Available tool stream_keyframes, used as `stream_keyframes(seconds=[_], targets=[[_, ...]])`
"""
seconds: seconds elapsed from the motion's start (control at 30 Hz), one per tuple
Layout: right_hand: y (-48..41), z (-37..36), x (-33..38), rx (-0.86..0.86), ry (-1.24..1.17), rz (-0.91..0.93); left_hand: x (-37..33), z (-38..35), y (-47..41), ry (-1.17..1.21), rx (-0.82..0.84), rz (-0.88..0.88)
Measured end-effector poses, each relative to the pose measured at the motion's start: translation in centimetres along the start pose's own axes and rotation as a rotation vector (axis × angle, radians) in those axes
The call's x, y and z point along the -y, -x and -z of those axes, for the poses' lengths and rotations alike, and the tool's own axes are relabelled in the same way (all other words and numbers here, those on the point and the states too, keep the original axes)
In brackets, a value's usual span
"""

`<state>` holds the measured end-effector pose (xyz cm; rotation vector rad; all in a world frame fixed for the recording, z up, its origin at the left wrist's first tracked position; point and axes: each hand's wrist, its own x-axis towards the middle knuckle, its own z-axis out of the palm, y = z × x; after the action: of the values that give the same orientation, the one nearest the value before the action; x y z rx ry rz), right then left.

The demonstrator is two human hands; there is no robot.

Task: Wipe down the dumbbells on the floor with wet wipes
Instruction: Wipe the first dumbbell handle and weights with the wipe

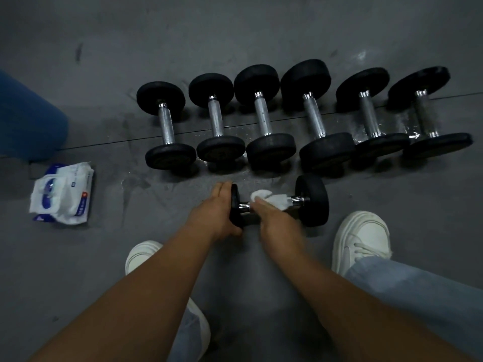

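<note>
Dumbbell being wiped on the floor.
Left hand grips one end; right hand clasps a wipe round its handle; wipe pack lies well left.

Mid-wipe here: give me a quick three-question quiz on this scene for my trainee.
1. True or false: the pack of wet wipes lies to the right of the far row of dumbbells.
2. The right hand holds the wipe on which part of the near dumbbell? A) handle B) right head C) left head
3. Fill in: the far row holds ___ dumbbells.
Key: 1 false, the pack lies to the left; 2 A; 3 six.
</note>
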<state>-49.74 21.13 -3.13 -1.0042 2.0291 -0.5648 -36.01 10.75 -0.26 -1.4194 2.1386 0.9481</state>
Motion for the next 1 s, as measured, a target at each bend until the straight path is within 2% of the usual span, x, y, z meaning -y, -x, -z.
stream_keyframes(seconds=[0.13, 0.17, 0.2, 0.23, 0.37, 0.4, 0.47, 0.5, 0.6, 0.63, 0.73, 0.8, 0.9, 1.0], targets=[[-0.5, 0.3, -1.3, -0.100, 0.174, -0.062, 0.2, 0.0, -0.1, 0.006, -0.002, -0.004], [-0.3, 0.1, -1.3, -0.108, 0.187, -0.042, 0.2, 0.0, -0.1, 0.005, 0.000, -0.005], [0.2, -0.1, -1.1, -0.064, 0.197, 0.069, 0.1, 0.0, -0.1, 0.005, 0.001, -0.005], [0.4, -0.1, -0.6, 0.001, 0.153, 0.097, 0.1, 0.0, -0.1, 0.007, 0.000, -0.006], [-0.3, 0.1, -1.6, -0.151, 0.197, 0.138, 0.3, 0.0, -0.3, 0.015, -0.001, -0.008], [0.0, -0.2, -1.4, -0.126, 0.184, 0.180, 0.2, 0.0, -0.3, 0.015, 0.002, -0.008], [0.8, -0.6, -0.5, 0.049, 0.121, 0.247, 0.1, 0.0, -0.3, 0.009, 0.006, -0.001], [0.8, -0.5, 0.0, 0.058, 0.097, 0.201, 0.1, 0.0, -0.2, 0.006, 0.006, 0.001], [-0.2, 0.3, -0.8, -0.121, 0.021, 0.079, 0.2, 0.0, -0.3, 0.022, 0.010, 0.001], [0.1, 0.5, -0.9, -0.087, 0.103, 0.126, 0.2, 0.0, -0.3, 0.029, 0.017, 0.000], [-0.1, -0.5, -0.7, 0.000, 0.144, 0.320, 0.2, 0.1, -0.3, 0.028, 0.029, 0.000], [-1.1, 0.3, 0.1, 0.047, 0.271, 0.257, 0.2, 0.2, -0.4, 0.035, 0.031, -0.002], [-2.4, 0.9, 0.7, 0.150, 0.614, 0.097, 0.2, 0.3, -0.5, 0.031, 0.040, -0.007], [-3.8, 0.6, 2.1, 0.150, 0.660, 0.046, 0.3, 0.5, -0.4, -0.015, 0.025, -0.027]])
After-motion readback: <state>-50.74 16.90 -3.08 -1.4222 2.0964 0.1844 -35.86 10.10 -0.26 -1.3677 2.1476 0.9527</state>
